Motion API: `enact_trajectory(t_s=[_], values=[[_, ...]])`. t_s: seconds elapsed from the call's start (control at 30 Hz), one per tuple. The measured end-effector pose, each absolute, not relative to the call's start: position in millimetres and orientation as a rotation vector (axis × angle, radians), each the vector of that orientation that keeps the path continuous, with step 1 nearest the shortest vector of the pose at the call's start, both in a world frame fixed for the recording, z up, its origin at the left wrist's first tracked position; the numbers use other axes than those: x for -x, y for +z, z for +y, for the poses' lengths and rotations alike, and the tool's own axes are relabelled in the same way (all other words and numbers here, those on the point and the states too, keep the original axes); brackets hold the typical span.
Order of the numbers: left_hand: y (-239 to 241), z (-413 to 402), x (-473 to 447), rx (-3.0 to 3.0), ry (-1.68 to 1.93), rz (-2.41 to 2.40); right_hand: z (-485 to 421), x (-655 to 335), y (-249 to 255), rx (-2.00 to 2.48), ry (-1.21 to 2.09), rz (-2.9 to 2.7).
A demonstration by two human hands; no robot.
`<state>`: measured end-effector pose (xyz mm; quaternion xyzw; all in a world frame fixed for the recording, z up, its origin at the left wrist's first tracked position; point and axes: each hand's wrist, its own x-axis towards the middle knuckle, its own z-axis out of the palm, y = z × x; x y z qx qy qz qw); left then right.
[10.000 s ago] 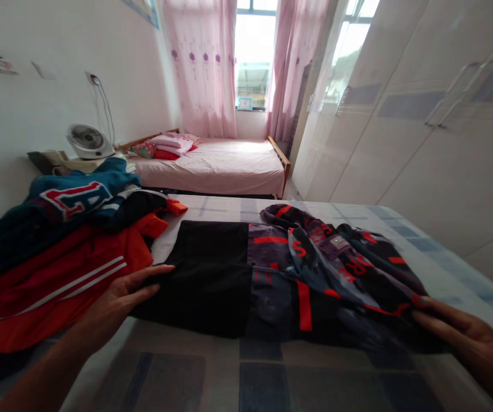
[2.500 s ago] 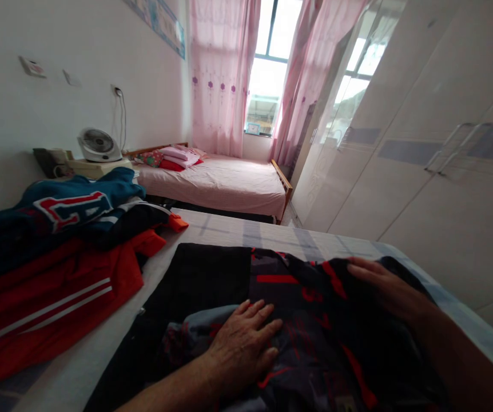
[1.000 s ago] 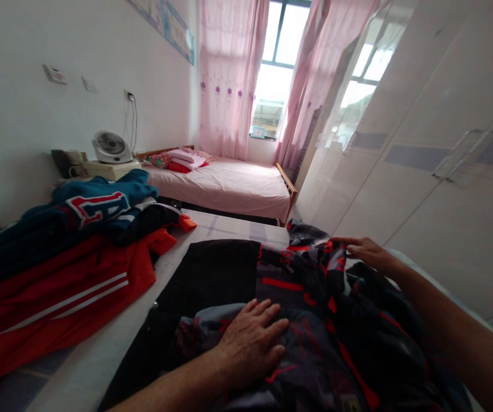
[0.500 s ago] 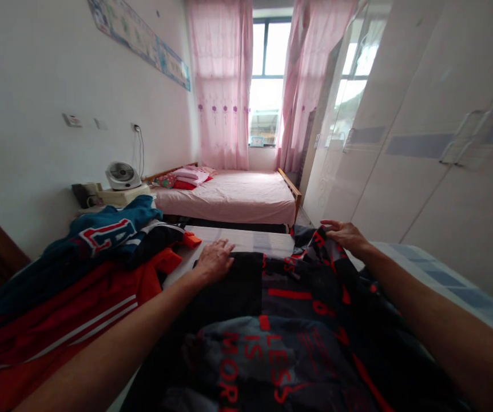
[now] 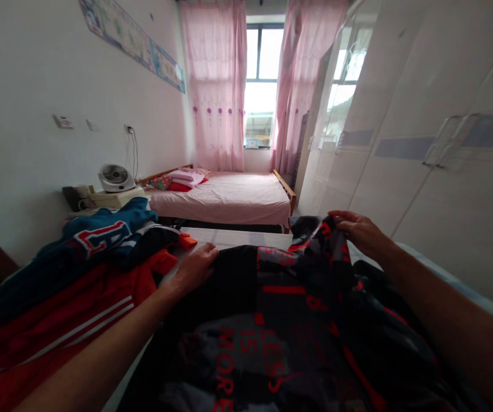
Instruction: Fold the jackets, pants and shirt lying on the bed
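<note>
A black and grey jacket (image 5: 289, 315) with red lettering, "LESS IS MORE" among it, lies spread out in front of me. My right hand (image 5: 360, 229) pinches a raised, bunched part of it at the far right. At the far left edge my left hand (image 5: 195, 266) has its fingers curled over the black cloth, gripping it. The fingertips of that hand are partly hidden. Part of the jacket hangs in loose folds under my right forearm.
Left of the jacket lies a pile with a teal garment (image 5: 100, 232) and red clothes (image 5: 79, 309) with white stripes. Beyond stand a bed (image 5: 229, 197) with a pink sheet and a small fan (image 5: 115, 177). White wardrobes (image 5: 401, 189) line the right side.
My left hand has moved left and down, and its spread fingers have curled onto the jacket's edge. My right hand has shifted slightly up and right, lifting the pinched cloth.
</note>
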<state>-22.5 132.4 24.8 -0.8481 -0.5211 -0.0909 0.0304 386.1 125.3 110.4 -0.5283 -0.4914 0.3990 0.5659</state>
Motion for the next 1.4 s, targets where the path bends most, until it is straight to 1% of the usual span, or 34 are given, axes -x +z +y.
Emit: enact_trajectory(t_s=[0.17,0.3,0.37,0.47,0.57,0.63,0.7,0.8,0.9,0.97,1.07,1.17,1.27,1.33,1.4], values=[[3,81,44,2.860,-0.245,-1.415,67,-399,81,1.329,1.188,-1.012],[3,78,40,2.962,-0.346,-1.448,43,-402,55,1.383,1.325,-0.939],[8,86,33,3.055,-0.347,-1.408,41,-400,53,1.398,1.343,-0.905],[14,93,25,3.128,-0.229,-1.198,42,-398,59,1.398,1.369,-0.878],[12,88,26,3.116,-0.241,-1.039,44,-400,63,1.371,1.398,-0.893],[9,81,31,3.101,-0.238,-1.047,45,-402,62,1.360,1.401,-0.896],[8,77,38,3.066,-0.156,-1.081,48,-403,59,1.360,1.396,-0.895],[16,90,44,2.881,-0.081,-1.152,64,-399,62,1.370,1.365,-0.909],[33,117,44,2.578,-0.322,-1.232,89,-390,81,1.349,1.214,-0.926],[41,129,45,2.448,-0.482,-1.174,101,-387,96,1.297,1.103,-0.933],[34,120,55,2.432,-0.499,-1.005,94,-388,105,1.219,1.080,-0.961],[5,87,73,2.564,-0.437,-0.886,60,-399,82,1.211,1.216,-1.019],[-17,59,85,2.721,-0.355,-0.846,27,-411,46,1.378,1.373,-1.018],[-18,52,85,2.700,-0.322,-0.944,16,-415,31,1.456,1.385,-0.986],[-13,53,81,2.645,-0.289,-1.071,13,-414,28,1.456,1.319,-0.967]])
